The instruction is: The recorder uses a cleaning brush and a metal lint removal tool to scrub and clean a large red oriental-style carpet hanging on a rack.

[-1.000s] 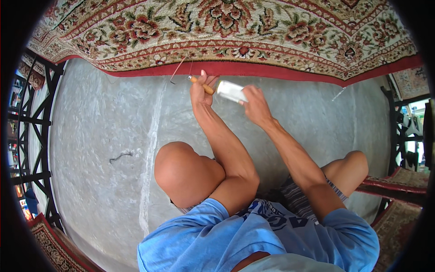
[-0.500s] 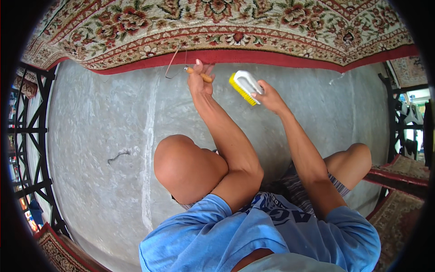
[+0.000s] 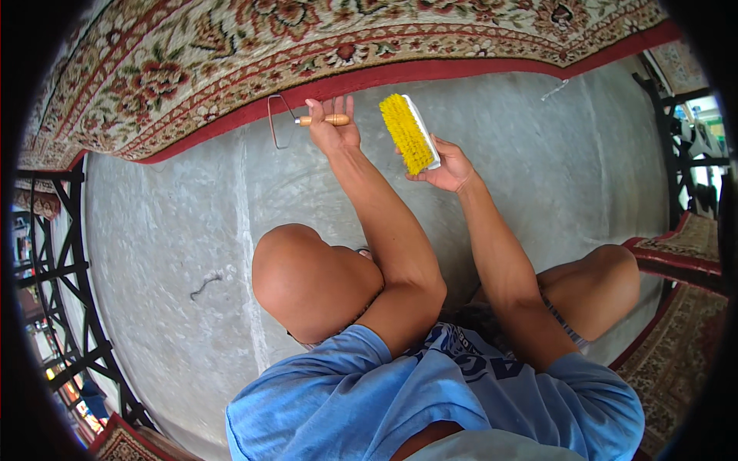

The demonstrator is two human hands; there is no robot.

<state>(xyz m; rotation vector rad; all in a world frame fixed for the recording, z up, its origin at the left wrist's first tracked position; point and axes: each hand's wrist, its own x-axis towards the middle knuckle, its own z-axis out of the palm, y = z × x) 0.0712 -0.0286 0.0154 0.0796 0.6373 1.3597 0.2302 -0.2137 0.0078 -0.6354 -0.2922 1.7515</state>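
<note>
My left hand (image 3: 335, 140) is palm up near the carpet's red edge. A wooden-handled wire-loop tool (image 3: 334, 120) lies across it, held by the thumb, with the other fingers partly spread; its bent metal loop points left, over the floor. To the right, my right hand (image 3: 450, 169) grips a white scrub brush (image 3: 407, 135) by its back. The brush's yellow bristles face left and toward me, and they touch nothing. Beyond both hands hangs a floral carpet (image 3: 369, 55) in cream, red and green, with a red border along its lower edge.
Under me is a grey concrete floor (image 3: 169, 230) with a pale line and a dark curled strand (image 3: 204, 286). Black metal frames (image 3: 68, 269) stand at the left and right sides. More patterned carpets (image 3: 676, 369) hang at the lower right and lower left.
The scrub brush has been turned so its bristles show more fully. The wire tool has swung to lie level, its loop pointing left. The view has shifted slightly.
</note>
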